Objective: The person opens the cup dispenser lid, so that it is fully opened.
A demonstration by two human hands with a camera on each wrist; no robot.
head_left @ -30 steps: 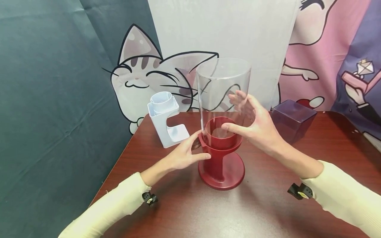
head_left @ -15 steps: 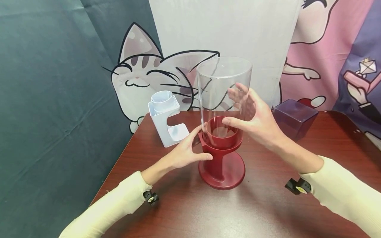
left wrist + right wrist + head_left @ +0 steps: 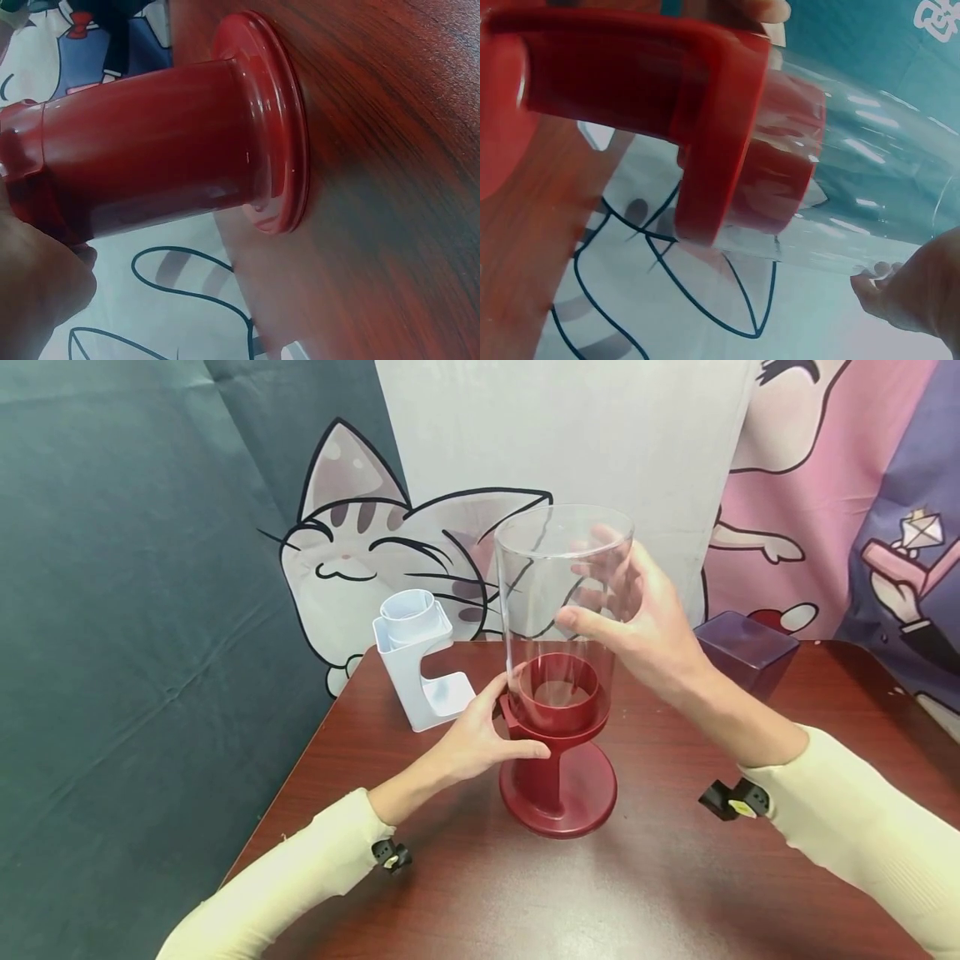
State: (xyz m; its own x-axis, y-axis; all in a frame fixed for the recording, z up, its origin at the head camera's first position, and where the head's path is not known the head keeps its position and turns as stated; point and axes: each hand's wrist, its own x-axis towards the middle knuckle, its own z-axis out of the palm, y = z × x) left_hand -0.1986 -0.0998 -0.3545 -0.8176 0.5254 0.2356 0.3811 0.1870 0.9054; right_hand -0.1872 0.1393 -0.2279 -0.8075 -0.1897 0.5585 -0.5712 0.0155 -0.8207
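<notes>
1. Because the clear cylinder [image 3: 536, 602] is spanned by the right hand [image 3: 651, 622], thumb in front and fingers bent round the far side, it is taken as held; how firmly can't be told. If squeezed too lightly, slip on the smooth wall is likely.
2. The red stand [image 3: 551, 785] is held at collar height by the left hand [image 3: 468, 743]: thumb across the front, fingers curled behind. Firmness isn't shown. If that hold is relaxed while the cylinder is pulled, the stand could be dragged along.
3. The cylinder is stood upright, lower end at the red collar [image 3: 724, 139], around the red inner ring [image 3: 780, 176]. Seating depth isn't clear. If twisted or forced off-axis, it could be jammed there; if only half seated, it could be tipped out.
4. Leverage: the cylinder is gripped high, and the collar is carried on an off-centre column. Any sideways push up there would be felt as tipping at the round base.
5. The tabletop [image 3: 675, 893] looks glossy; under uneven load, the base could be skidded.
6. The white holder [image 3: 405, 685] is placed near, left of the stand; the purple box [image 3: 750, 639] is partly covered by the right forearm. Either could be knocked by a wide swing.
</notes>
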